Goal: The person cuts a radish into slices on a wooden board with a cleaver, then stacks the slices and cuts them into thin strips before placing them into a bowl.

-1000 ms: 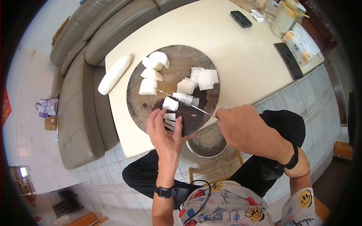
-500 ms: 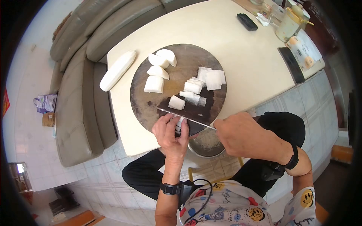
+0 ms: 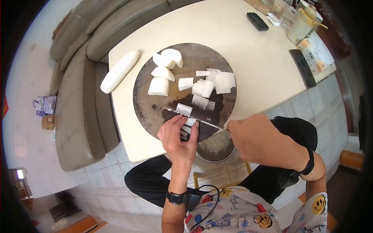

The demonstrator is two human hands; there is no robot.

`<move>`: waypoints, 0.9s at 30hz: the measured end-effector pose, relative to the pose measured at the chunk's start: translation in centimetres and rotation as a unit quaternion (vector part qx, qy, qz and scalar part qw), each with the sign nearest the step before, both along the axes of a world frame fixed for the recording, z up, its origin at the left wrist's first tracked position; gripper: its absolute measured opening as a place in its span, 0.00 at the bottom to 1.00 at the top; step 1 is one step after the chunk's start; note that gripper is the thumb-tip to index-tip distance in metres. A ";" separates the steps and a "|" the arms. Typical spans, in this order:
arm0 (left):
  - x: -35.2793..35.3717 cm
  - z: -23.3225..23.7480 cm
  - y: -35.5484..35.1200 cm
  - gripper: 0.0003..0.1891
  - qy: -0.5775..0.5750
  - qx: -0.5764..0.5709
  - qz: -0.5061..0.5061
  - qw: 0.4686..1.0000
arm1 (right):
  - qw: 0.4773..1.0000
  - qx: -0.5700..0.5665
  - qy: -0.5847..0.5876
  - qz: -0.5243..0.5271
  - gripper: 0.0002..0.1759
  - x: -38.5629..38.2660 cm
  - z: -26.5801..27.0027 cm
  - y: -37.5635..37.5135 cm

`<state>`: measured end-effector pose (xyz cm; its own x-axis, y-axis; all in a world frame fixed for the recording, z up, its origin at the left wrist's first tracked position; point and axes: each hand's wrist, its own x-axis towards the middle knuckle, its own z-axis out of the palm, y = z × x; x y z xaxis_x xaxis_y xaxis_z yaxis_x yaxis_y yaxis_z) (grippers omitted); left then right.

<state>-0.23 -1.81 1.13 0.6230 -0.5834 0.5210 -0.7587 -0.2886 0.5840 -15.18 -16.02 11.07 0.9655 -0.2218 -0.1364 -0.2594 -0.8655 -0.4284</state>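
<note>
Knife (image 3: 208,123): in right hand (image 3: 254,138) | white slices (image 3: 190,122): held by left hand (image 3: 178,141)

I look through a single wide, fisheye-curved camera worn on the person's head, aimed forward and steeply down. The round, dark brown wooden cutting board (image 3: 149,112) sits near the middle of my view, close below the lens, with the cream-coloured, smooth-topped desk (image 3: 268,70) spreading beyond it. Both the bare left hand (image 3: 178,139) and bare right hand (image 3: 254,139) enter from below. The white, colourfully printed fabric shirt (image 3: 237,213) crosses my bottom edge, nearer still.
</note>
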 end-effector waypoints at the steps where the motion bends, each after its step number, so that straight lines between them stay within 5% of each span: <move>1: 0.0 -0.2 0.1 0.15 0.001 0.002 -0.002 1.000 | 1.000 0.013 -0.001 0.017 0.06 -0.2 0.2 0.1; 27: 0.3 -1.2 1.3 0.09 -0.073 0.017 -0.069 0.995 | 0.997 -0.011 0.034 0.062 0.08 -1.2 0.7 0.5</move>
